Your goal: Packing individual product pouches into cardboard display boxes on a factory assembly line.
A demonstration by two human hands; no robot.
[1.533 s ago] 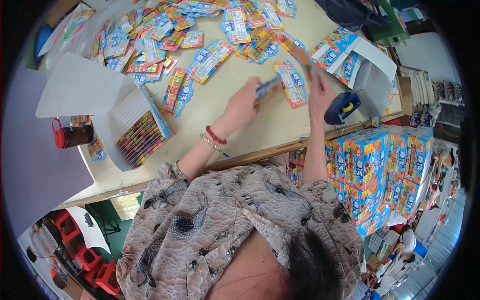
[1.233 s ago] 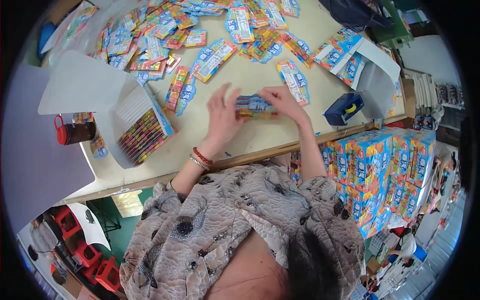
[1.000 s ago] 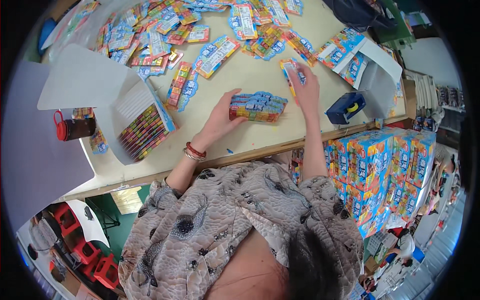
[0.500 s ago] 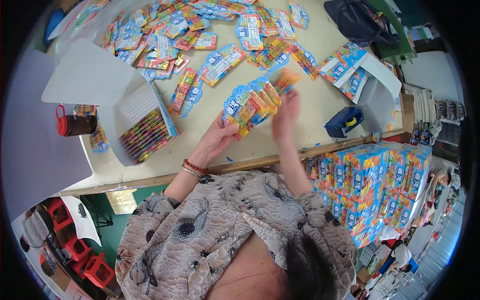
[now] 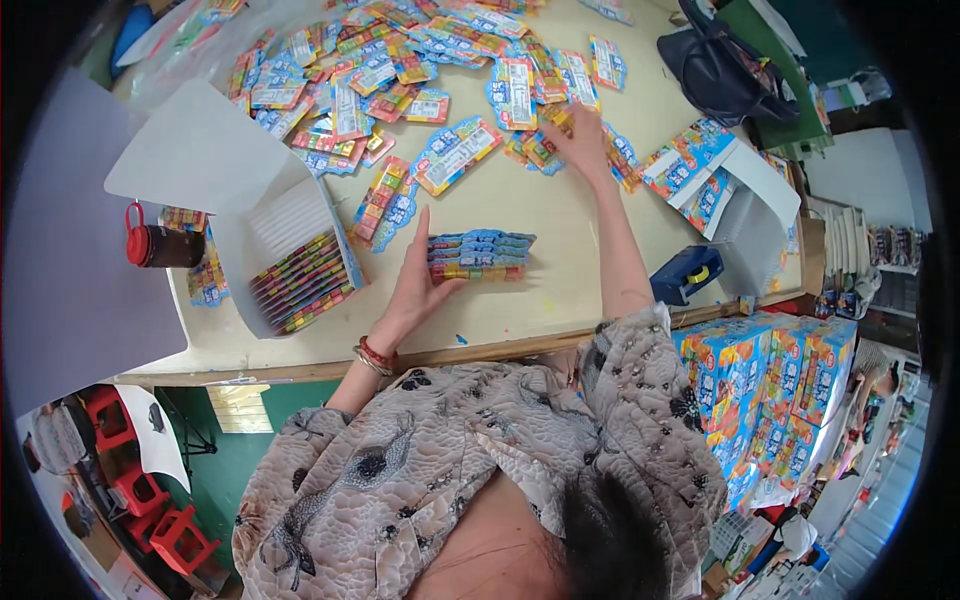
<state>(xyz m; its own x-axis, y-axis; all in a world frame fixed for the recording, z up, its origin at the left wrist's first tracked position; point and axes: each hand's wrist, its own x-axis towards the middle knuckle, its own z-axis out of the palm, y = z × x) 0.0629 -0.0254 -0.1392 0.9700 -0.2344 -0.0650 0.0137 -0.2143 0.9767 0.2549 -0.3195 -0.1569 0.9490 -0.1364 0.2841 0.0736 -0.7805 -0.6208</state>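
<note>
A short row of candy packs (image 5: 480, 256), blue-topped cards with colourful pieces, stands on edge on the table in front of me. My left hand (image 5: 412, 292) is open at its left end, fingers stretched and thumb spread along the near side. Farther off to the right, my right hand (image 5: 582, 145) has its fingers closed round the edge of a candy pack (image 5: 555, 122) lying among others. Between my left hand and the pile lie a face-down candy pack (image 5: 455, 156) and a face-up one (image 5: 383, 203).
A big pile of candy packs (image 5: 370, 75) covers the far table. To the left are an open white box (image 5: 305, 262) holding packs in rows and a dark cup with red lid (image 5: 160, 246). On the right stand a tape dispenser (image 5: 686, 276), an open printed box (image 5: 705, 180) and a black bag (image 5: 725, 70).
The fanned packs that my left hand held now stand in a row on the table, and that hand has opened. My right hand has moved away from them to the far packs.
</note>
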